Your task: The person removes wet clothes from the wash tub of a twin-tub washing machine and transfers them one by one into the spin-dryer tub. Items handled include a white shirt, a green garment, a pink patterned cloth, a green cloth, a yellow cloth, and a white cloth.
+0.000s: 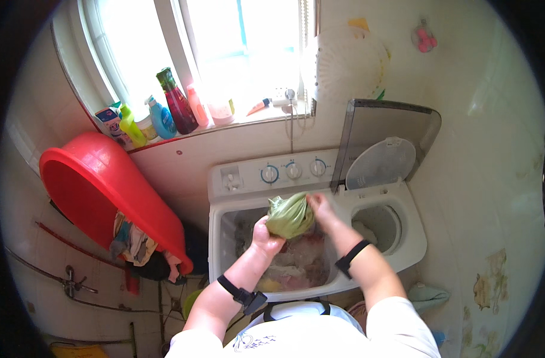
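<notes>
A bunched, wet-looking green cloth (291, 215) is held between both hands over the wash tub of a white twin-tub washing machine (272, 295). My left hand (266, 236) supports it from the lower left, palm under it. The fingers of my right hand (318, 206) pinch its upper right edge. Below, soaking laundry (299, 264) lies in water in the wash tub. To the right, the spin tub (377, 229) stands with its lids raised and something pale inside, partly hidden by my right forearm.
A large red plastic basin (116, 179) leans at the left, with clothes (136, 241) beside its lower rim. Bottles (178, 105) line the windowsill. Three dials (293, 170) sit on the machine's panel. A water tap (71, 284) is at the lower left, and a pale green cloth (427, 297) lies lower right.
</notes>
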Available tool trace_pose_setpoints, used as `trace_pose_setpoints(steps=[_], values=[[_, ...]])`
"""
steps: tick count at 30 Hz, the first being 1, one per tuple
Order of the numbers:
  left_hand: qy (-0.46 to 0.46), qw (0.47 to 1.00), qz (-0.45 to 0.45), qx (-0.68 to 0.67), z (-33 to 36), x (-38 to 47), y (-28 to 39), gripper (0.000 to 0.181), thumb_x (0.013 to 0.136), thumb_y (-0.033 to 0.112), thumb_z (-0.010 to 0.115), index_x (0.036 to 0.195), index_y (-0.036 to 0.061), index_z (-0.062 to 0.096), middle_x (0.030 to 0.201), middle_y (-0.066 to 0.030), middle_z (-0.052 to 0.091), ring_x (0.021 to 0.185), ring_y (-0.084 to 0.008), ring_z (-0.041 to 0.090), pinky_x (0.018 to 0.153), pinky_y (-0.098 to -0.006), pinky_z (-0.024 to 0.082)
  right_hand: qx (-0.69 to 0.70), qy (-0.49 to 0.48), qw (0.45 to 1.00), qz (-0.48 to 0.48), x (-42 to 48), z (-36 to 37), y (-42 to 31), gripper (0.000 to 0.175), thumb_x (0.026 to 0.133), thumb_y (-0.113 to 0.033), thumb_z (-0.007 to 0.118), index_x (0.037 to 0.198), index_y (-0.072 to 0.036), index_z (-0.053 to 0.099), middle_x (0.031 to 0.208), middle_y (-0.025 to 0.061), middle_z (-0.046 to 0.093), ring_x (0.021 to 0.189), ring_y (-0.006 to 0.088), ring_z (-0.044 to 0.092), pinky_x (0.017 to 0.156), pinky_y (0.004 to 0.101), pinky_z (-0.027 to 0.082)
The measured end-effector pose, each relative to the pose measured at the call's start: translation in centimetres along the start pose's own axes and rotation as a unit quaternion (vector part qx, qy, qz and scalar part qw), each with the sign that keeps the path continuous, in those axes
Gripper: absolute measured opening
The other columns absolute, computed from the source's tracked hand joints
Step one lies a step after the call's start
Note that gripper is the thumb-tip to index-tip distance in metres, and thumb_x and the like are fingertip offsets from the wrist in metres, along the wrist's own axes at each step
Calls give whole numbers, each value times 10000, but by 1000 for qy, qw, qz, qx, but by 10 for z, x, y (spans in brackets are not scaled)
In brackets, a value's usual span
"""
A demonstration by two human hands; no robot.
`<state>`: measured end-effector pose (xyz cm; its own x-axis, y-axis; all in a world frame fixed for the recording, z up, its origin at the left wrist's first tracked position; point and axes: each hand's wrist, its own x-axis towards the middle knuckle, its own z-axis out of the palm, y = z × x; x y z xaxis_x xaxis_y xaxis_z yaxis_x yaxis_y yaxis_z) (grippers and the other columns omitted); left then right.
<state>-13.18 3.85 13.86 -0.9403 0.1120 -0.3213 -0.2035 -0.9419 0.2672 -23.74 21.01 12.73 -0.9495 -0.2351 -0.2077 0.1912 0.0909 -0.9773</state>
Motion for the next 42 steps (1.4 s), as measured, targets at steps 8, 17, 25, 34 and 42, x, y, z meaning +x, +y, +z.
trace_pose_setpoints(steps=[8,17,25,34,42], values=[[-23,993,-98,68,14,-35,0,690,930,595,480,1377,70,472,1415,-150,476,1294,-298,470,1097,-471,365,476,-301,812,155,3,34,22,473,914,-482,577,1182,-93,586,1162,156,645,1008,297,651,885,467,533],[-17,477,109,872,11,-1,20,764,723,345,822,1317,15,472,1263,-190,533,1218,-293,498,1050,-363,395,121,-196,962,147,30,71,-18,253,862,-83,618,1104,-22,571,960,117,659,885,228,670,760,415,564],[16,289,-31,957,8,8,-3,594,789,399,723,1215,12,579,1093,-201,663,1052,-325,631,913,-389,500,-409,-97,907,-18,27,92,3,500,737,-223,761,1108,67,593,970,206,682,969,311,657,873,431,507],[-41,957,-173,228,23,-15,60,616,899,459,468,1295,-12,512,1114,-193,621,932,-223,622,724,-323,542,204,-223,953,-28,-6,13,-70,1040,778,-220,819,1506,-218,76,1554,174,161,1277,319,446,1010,509,426],[-216,941,-226,-127,53,-47,8,585,935,464,426,1356,63,483,1139,-229,611,813,-275,606,688,-353,556,495,-437,751,-27,-12,33,-73,673,831,-505,711,1349,-141,484,1310,53,543,1200,231,539,968,428,476]])
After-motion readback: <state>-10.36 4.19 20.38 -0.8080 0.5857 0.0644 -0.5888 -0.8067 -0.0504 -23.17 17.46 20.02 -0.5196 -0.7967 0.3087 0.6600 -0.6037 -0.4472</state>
